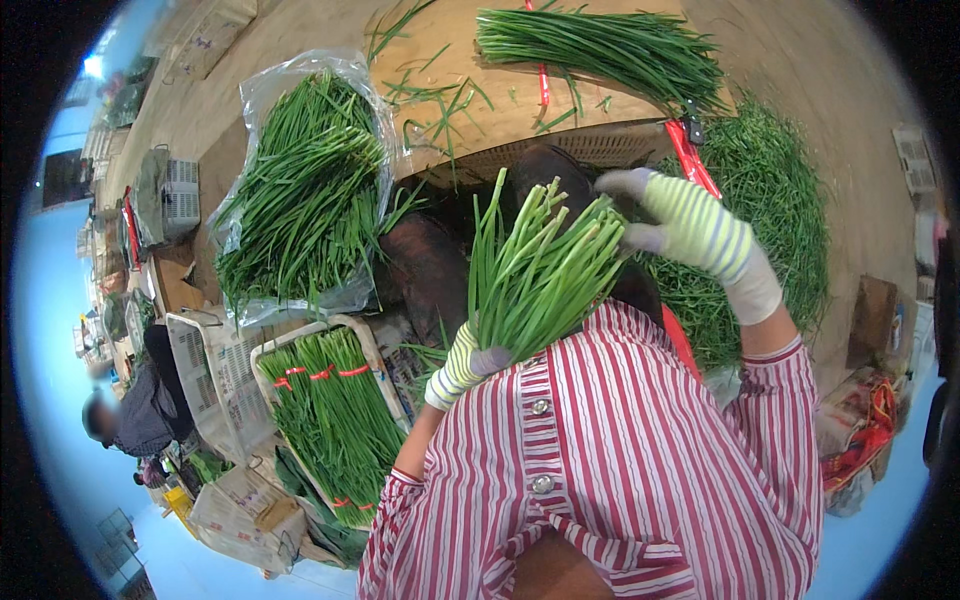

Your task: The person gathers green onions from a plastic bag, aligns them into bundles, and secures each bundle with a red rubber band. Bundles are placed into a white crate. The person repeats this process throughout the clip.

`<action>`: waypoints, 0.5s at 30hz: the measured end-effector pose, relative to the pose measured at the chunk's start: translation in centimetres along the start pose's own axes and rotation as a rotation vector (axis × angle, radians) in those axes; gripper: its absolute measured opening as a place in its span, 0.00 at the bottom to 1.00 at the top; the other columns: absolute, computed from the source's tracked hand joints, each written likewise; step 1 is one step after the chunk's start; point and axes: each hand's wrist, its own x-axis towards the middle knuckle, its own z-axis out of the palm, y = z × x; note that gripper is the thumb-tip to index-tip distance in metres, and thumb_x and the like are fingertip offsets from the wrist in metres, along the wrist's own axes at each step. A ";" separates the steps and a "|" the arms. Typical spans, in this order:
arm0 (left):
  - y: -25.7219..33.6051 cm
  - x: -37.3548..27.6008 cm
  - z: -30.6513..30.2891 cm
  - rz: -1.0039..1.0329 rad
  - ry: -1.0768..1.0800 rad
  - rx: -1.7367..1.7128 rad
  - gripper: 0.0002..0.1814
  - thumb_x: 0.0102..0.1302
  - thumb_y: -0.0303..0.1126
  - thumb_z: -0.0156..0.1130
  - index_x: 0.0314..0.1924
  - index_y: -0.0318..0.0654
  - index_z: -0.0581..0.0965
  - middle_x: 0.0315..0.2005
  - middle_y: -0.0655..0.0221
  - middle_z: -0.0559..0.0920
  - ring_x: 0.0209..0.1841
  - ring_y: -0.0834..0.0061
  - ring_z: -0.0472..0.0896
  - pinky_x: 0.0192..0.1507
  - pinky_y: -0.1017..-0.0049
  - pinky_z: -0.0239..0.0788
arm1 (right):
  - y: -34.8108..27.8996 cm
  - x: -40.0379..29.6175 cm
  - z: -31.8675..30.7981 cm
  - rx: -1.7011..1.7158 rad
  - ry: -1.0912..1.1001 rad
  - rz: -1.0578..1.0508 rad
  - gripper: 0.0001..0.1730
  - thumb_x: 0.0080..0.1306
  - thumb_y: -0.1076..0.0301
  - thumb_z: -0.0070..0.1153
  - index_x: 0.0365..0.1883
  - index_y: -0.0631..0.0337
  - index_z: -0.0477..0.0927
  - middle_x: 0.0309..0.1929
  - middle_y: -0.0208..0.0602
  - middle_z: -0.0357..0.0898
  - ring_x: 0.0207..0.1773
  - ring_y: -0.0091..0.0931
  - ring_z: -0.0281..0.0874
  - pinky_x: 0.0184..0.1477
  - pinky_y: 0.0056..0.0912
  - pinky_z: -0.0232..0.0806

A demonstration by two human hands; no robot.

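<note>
A loose bunch of garlic chives (540,270) stands slantwise in front of my striped shirt, its pale cut ends pointing up and away. My left hand (469,367), in a yellow-green and grey striped glove, grips it low down. My right hand (679,217), gloved alike and slightly blurred, is beside the cut ends at the right, fingers and thumb apart. Whether its fingertips touch the stems is hard to tell. On the wooden board (457,60) before me lies a larger pile of chives (600,52) across a red tape strip (544,84).
Left, clear plastic (259,86) holds heaped chives (315,187). Nearer, a white crate (262,352) contains several red-tied chive bundles (337,420), beside another plastic crate (225,382). Loose green trimmings (772,217) cover the floor at right. A person (150,405) is at far left.
</note>
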 end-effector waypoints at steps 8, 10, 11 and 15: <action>0.0 -0.8 -0.3 -0.012 0.087 0.286 0.35 0.49 0.41 0.76 0.55 0.34 0.73 0.47 0.67 0.81 0.49 0.77 0.76 0.54 0.72 0.67 | 7.5 0.7 -2.1 -0.261 0.501 0.206 0.11 0.66 0.64 0.50 0.40 0.61 0.79 0.29 0.44 0.80 0.32 0.39 0.79 0.35 0.38 0.71; 0.1 -0.6 -0.5 -0.016 0.072 0.316 0.33 0.50 0.37 0.76 0.55 0.35 0.73 0.47 0.68 0.81 0.48 0.78 0.77 0.53 0.73 0.68 | 8.4 -0.3 -4.4 -0.659 0.007 0.370 0.14 0.64 0.64 0.54 0.44 0.62 0.79 0.32 0.42 0.82 0.34 0.35 0.81 0.40 0.34 0.72; 0.5 -0.5 -0.3 -0.023 0.065 0.300 0.32 0.50 0.36 0.76 0.55 0.34 0.73 0.47 0.68 0.81 0.48 0.78 0.77 0.53 0.73 0.68 | 6.8 -0.6 -5.1 -0.552 -0.346 0.439 0.17 0.63 0.63 0.55 0.48 0.62 0.78 0.36 0.42 0.82 0.38 0.33 0.81 0.43 0.32 0.72; 0.9 -0.4 0.6 -0.025 0.045 0.302 0.30 0.52 0.33 0.74 0.55 0.35 0.73 0.47 0.69 0.81 0.48 0.78 0.77 0.54 0.73 0.68 | 4.1 0.9 -3.5 0.192 -0.285 0.122 0.28 0.62 0.61 0.56 0.59 0.64 0.70 0.53 0.42 0.76 0.55 0.30 0.73 0.57 0.29 0.66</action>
